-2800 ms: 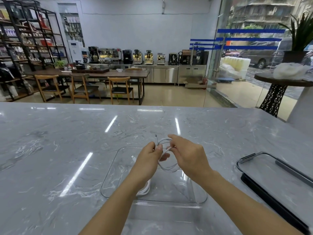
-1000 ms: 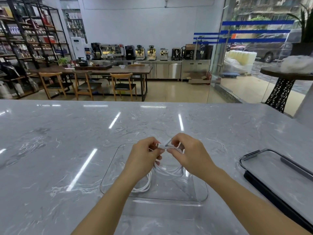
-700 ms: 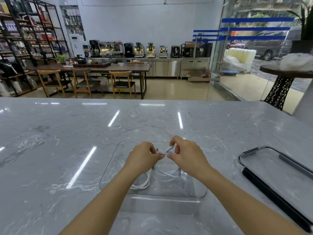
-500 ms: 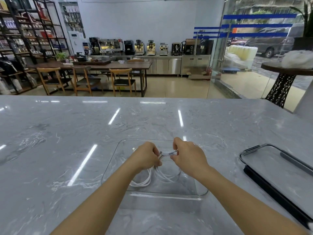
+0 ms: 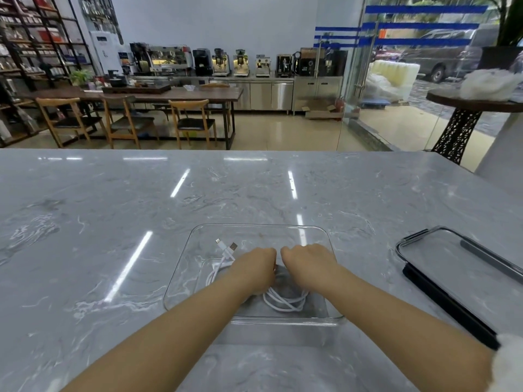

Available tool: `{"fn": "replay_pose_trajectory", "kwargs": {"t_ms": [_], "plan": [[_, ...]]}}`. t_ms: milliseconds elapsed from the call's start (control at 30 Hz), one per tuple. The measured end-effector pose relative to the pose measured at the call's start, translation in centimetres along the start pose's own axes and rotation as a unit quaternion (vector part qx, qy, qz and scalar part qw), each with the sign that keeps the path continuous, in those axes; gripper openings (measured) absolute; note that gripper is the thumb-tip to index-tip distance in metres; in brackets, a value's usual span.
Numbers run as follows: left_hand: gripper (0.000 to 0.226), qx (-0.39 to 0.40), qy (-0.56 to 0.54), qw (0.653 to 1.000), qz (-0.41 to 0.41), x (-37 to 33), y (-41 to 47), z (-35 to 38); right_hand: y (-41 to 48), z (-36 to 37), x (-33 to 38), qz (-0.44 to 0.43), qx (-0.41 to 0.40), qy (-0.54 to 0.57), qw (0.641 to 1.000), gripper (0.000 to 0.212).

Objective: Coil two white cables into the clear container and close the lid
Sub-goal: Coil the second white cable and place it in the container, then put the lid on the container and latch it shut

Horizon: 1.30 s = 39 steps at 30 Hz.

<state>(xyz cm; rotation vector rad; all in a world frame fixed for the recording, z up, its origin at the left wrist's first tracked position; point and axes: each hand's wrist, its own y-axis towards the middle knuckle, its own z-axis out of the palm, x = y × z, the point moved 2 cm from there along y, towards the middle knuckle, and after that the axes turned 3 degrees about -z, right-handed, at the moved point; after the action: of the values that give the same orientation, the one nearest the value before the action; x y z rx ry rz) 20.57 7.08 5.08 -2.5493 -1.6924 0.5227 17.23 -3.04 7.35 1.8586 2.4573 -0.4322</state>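
The clear container (image 5: 198,236) sits open on the marble counter in front of me. Both hands reach down inside it. My left hand (image 5: 254,271) and my right hand (image 5: 307,263) are curled side by side over a coiled white cable (image 5: 285,302) that lies on the container floor. Whether the fingers still pinch it is hidden. A second white cable (image 5: 216,271) lies coiled at the left of the container, its two plugs (image 5: 226,246) sticking up toward the far side. The clear lid (image 5: 452,258) with a dark rim lies on the counter to the right.
The grey marble counter (image 5: 113,222) stretches wide to the left and far side. The lid's dark frame (image 5: 441,301) runs along the right near my right forearm. Beyond the counter are wooden chairs, a long table and coffee machines.
Both hands have gone down from above the container to its floor, carrying the coiled cable with them. The coil now rests on the bottom.
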Motion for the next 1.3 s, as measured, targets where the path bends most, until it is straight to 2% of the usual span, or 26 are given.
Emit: {"fn": "replay_pose_trajectory", "kwargs": {"t_ms": [167, 300, 400, 467, 567, 700, 767, 867, 933, 1167, 1300], "plan": [[0.02, 0.007, 0.014, 1.0, 0.02, -0.3, -0.3, -0.3, 0.3, 0.5, -0.1, -0.002, -0.01, -0.033, 0.999, 0.027], [0.031, 0.071, 0.037, 0.997, 0.021, -0.5, -0.5, -1.3, 0.1, 0.3, -0.1, -0.008, -0.019, -0.02, 1.0, 0.026], [0.043, 0.123, 0.105, 0.986, 0.027, -1.2, -0.8, -3.0, -1.0, -1.2, -0.4, -0.032, -0.061, -0.003, 0.998, 0.03], [0.05, 0.13, 0.132, 0.982, 0.032, -2.2, -1.1, -4.8, -2.3, -2.9, -1.3, -0.037, -0.098, 0.029, 0.994, 0.034], [0.054, 0.085, 0.101, 0.99, 0.045, -4.7, -1.6, -7.8, -4.6, -5.2, -4.0, 0.002, -0.174, 0.074, 0.982, 0.041], [0.054, -0.077, -0.018, 0.991, 0.105, -9.6, -1.4, -9.3, -8.5, -4.6, -9.4, 0.082, -0.245, 0.064, 0.964, 0.052], [0.061, -0.109, -0.063, 0.983, 0.134, -12.2, -0.9, -8.7, -11.0, -3.1, -12.1, 0.132, -0.244, 0.081, 0.957, 0.059], [0.074, -0.091, -0.078, 0.981, 0.151, -15.9, 0.4, -6.6, -15.1, -0.4, -15.9, 0.209, -0.223, 0.09, 0.948, 0.067], [0.074, -0.081, -0.072, 0.983, 0.147, -18.1, 1.4, -5.1, -17.9, 1.6, -18.3, 0.261, -0.201, 0.095, 0.939, 0.068], [0.071, -0.077, -0.058, 0.992, 0.077, -23.6, 4.3, 1.4, -26.1, 9.6, -24.2, 0.393, -0.12, 0.159, 0.898, 0.067], [0.069, -0.045, -0.099, 0.994, 0.008, -24.0, 5.8, 5.5, -28.2, 13.3, -25.7, 0.439, -0.104, 0.23, 0.862, 0.066]]}}
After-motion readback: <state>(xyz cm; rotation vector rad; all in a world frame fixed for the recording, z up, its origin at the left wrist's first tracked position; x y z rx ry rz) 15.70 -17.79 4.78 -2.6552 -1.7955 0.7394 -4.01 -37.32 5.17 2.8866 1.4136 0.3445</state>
